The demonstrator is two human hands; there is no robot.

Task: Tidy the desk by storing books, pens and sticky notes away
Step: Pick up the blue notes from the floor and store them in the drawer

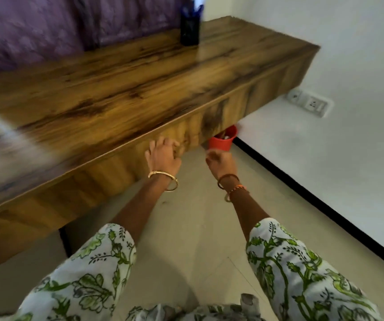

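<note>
Head view, centre frame: left hand (163, 156) curls against the desk (107, 93) front, seemingly seeking a drawer; right hand (221, 162), blurred, grip indeterminate.

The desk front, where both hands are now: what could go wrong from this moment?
1. The left hand has its fingers curled against the desk front; if that panel is a drawer, they might get pinched.
2. The red bin stands on the floor right under the desk edge, beside the blurred right hand, so a quick move could tip it.
</note>
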